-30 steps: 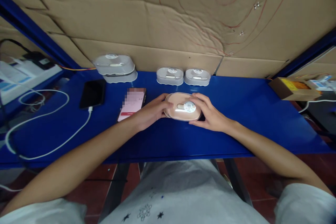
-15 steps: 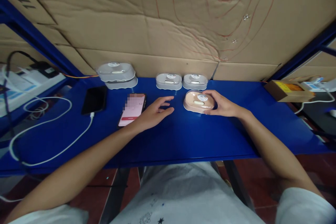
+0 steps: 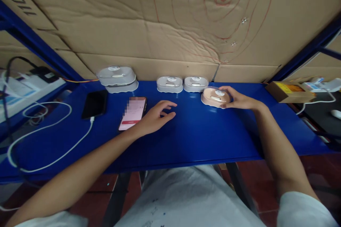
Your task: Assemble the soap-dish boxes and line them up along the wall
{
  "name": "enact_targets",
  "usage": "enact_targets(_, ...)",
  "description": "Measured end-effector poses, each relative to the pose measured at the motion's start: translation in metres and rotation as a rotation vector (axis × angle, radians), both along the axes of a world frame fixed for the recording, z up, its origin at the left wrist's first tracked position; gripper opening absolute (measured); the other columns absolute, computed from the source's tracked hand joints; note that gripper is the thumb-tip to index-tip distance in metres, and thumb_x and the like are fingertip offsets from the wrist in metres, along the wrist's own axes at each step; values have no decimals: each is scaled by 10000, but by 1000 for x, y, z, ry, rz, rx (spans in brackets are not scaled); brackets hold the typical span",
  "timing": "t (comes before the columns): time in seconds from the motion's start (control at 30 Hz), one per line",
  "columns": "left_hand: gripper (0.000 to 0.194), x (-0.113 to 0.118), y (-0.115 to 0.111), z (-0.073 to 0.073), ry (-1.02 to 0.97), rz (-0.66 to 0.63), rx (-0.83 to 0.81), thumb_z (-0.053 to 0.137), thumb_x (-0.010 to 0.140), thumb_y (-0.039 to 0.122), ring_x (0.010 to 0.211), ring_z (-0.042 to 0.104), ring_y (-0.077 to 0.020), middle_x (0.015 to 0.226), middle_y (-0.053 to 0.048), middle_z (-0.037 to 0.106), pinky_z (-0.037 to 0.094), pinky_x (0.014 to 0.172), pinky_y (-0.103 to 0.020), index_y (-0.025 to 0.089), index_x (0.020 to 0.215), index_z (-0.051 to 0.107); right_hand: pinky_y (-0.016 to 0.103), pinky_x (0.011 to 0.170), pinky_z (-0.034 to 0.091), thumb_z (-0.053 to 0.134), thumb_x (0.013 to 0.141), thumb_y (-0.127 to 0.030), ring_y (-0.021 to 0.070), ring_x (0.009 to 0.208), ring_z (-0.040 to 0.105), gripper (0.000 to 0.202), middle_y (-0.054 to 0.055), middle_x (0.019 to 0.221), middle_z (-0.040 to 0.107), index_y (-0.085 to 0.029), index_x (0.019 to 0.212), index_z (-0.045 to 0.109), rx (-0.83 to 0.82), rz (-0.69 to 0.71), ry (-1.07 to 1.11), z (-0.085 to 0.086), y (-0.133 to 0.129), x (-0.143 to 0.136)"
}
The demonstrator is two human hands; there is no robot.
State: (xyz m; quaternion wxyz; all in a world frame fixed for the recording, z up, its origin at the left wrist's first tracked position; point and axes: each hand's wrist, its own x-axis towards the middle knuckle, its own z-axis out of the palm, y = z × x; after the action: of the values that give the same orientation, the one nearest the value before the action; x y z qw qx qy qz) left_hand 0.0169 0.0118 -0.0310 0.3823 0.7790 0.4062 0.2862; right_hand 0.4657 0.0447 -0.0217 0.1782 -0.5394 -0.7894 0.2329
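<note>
A pink oval box (image 3: 215, 97) with a clear lid and a round label is gripped at its right end by my right hand (image 3: 237, 99). It is at the right of the two grey boxes. My left hand (image 3: 157, 117) hovers over the blue table with its fingers apart and nothing in them, just right of a lit phone (image 3: 132, 112). Two similar grey boxes, one on the left (image 3: 169, 84) and one on the right (image 3: 195, 84), stand side by side by the cardboard wall. Farther left, another grey box (image 3: 116, 75) rests on top of a second one.
A black phone (image 3: 94, 104) on a white cable lies at the left, near a power strip (image 3: 29, 94). An open cardboard box (image 3: 290, 92) stands at the right end of the blue table (image 3: 197, 142). Cardboard (image 3: 106, 25) walls off the back.
My right hand has moved right and slightly back with the pink box, from in front of the right grey box to its right side. My left hand is nearly unmoved.
</note>
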Motion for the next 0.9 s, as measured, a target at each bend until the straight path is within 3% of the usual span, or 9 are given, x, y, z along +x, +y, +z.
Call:
enact_targets(0.1, 496, 1, 18, 2, 178, 47, 223, 553, 1014, 505, 1440, 579, -301, 1585, -128, 532, 554, 1142, -464, 258, 1442, 597, 584, 1330, 317, 841, 773, -534, 406, 1555, 415, 850, 106, 1609, 504, -326, 1530, 514, 42, -98, -66, 3, 3, 25)
enact_targets(0.17, 574, 3, 38, 5, 280, 73, 317, 540, 1023, 474, 1575, 438, -335, 1696, -157, 428, 428, 1264, -521, 229, 1542, 513, 594, 1328, 307, 822, 798, -505, 408, 1565, 395, 830, 114, 1613, 489, -335, 1552, 519, 61, -176, -112, 2, 3, 35)
enact_targets(0.3, 779, 7, 81, 11, 405, 69, 364, 607, 986, 415, 1697, 136, -419, 1827, -199, 201, 189, 1343, -634, 176, 1677, 339, 808, 1208, 314, 742, 879, -502, 523, 1521, 399, 789, 163, 1640, 427, -355, 1609, 482, 109, -386, -186, -8, 5, 42)
enact_targets(0.4, 752, 6, 96, 12, 481, 60, 383, 604, 981, 396, 1683, 153, -470, 1821, -231, 211, 215, 1312, -679, 146, 1655, 381, 861, 1126, 365, 700, 899, -479, 563, 1449, 457, 737, 203, 1612, 440, -323, 1594, 511, 172, -460, -184, -17, 11, 41)
enact_targets(0.5, 701, 0, 85, 10, 517, 33, 423, 580, 1001, 412, 1657, 262, -455, 1770, -254, 331, 257, 1304, -650, 127, 1624, 427, 768, 1190, 414, 698, 883, -469, 505, 1454, 475, 719, 197, 1550, 494, -273, 1556, 539, 266, -408, -126, -26, 19, 32)
enact_targets(0.67, 515, -13, 32, 12, 485, -44, 514, 548, 1053, 415, 1572, 435, -387, 1673, -174, 505, 358, 1271, -601, 227, 1532, 563, 694, 1254, 407, 697, 885, -487, 460, 1464, 481, 709, 223, 1548, 451, -201, 1503, 502, 395, -362, -6, -41, 27, 7)
enact_targets(0.77, 446, -15, 7, 18, 399, -144, 518, 569, 1061, 374, 1502, 519, -374, 1612, -132, 577, 410, 1248, -588, 280, 1493, 629, 672, 1282, 380, 677, 909, -506, 449, 1472, 482, 685, 257, 1538, 437, -171, 1476, 489, 415, -364, 44, -46, 29, -7)
enact_targets(0.9, 421, -12, -8, 20, 323, -258, 463, 596, 1062, 321, 1470, 539, -344, 1559, -86, 617, 452, 1231, -564, 343, 1477, 661, 661, 1295, 358, 577, 978, -551, 410, 1504, 489, 723, 254, 1584, 476, -173, 1564, 387, 375, -275, 78, -45, 32, -25)
